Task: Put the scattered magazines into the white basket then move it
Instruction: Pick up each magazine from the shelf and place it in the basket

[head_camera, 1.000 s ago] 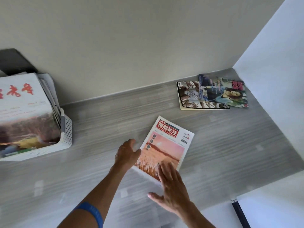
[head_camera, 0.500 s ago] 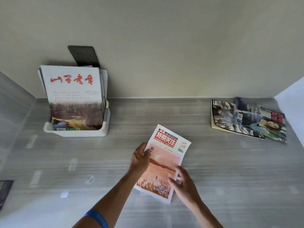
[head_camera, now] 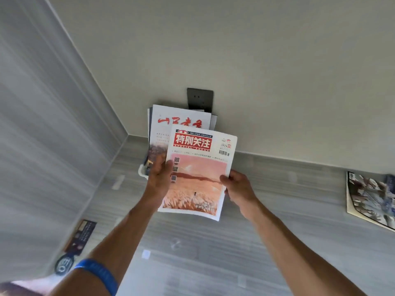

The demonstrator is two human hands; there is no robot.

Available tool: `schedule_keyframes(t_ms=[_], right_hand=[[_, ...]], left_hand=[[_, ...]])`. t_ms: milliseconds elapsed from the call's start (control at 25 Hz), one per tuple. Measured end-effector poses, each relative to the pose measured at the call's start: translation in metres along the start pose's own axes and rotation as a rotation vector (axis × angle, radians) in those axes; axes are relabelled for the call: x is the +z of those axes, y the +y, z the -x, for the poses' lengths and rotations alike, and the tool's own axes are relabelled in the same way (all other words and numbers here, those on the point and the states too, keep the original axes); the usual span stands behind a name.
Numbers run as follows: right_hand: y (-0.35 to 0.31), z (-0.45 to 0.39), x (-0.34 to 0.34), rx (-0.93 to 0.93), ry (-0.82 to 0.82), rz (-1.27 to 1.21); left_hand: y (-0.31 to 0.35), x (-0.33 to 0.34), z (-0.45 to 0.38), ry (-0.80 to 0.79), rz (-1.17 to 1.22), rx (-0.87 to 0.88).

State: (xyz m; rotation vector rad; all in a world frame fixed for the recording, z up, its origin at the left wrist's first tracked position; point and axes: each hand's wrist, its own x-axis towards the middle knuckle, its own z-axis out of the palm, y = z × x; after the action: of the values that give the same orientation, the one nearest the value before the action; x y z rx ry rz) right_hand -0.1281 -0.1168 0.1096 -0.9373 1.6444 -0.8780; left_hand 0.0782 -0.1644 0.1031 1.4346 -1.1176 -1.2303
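Observation:
A pink-covered magazine (head_camera: 198, 174) with a red title block is lifted off the grey table, held upright in front of the white basket (head_camera: 142, 172). My left hand (head_camera: 159, 177) grips its left edge with the thumb on the cover. My right hand (head_camera: 236, 186) grips its right edge. Only the basket's left rim corner shows; the rest is hidden behind the held magazine. Several magazines (head_camera: 168, 129) stand in the basket, the front one white with red characters. Two more magazines (head_camera: 372, 199) lie overlapping on the table at the far right.
The basket stands in the corner against the beige back wall, below a dark wall socket (head_camera: 199, 99). A grey side wall (head_camera: 42, 124) closes off the left. A dark magazine (head_camera: 80, 237) and a round dark object (head_camera: 64, 263) lie on the table at lower left.
Both hands picked the pink magazine up off the table and carried it left toward the basket. The view swung left, so the basket is now centred and the right-hand magazines sit at the frame edge.

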Motion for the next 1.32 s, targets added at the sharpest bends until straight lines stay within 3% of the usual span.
schedule_keyframes(t_ms=[200, 400, 600, 720, 840, 1120, 1320], right_hand=[[-0.075, -0.039, 0.047, -0.096, 0.018, -0.043], [-0.084, -0.072, 0.081, -0.113, 0.004, 0.061], [-0.049, -0.079, 0.071, 0.096, -0.064, 0.044], [-0.028, -0.075, 0.057, 0.208, -0.017, 0.003], [-0.001, -0.066, 0.037, 0.245, -0.016, -0.012], [0.093, -0.016, -0.064, 0.348, 0.094, -0.024], [0.179, 0.015, -0.173, 0.347, 0.299, 0.09]], left_hand=[[0.056, -0.035, -0.065, 0.292, -0.21, 0.056], [0.041, -0.066, -0.097, 0.292, -0.296, -0.024], [0.01, -0.06, -0.075, 0.264, -0.29, -0.202], [-0.012, -0.046, -0.046, 0.24, -0.397, -0.165], [-0.025, -0.012, -0.014, 0.118, -0.541, -0.059], [-0.062, 0.122, 0.065, -0.492, -0.762, 0.06], [-0.091, 0.216, 0.106, -0.535, -0.63, -0.011]])
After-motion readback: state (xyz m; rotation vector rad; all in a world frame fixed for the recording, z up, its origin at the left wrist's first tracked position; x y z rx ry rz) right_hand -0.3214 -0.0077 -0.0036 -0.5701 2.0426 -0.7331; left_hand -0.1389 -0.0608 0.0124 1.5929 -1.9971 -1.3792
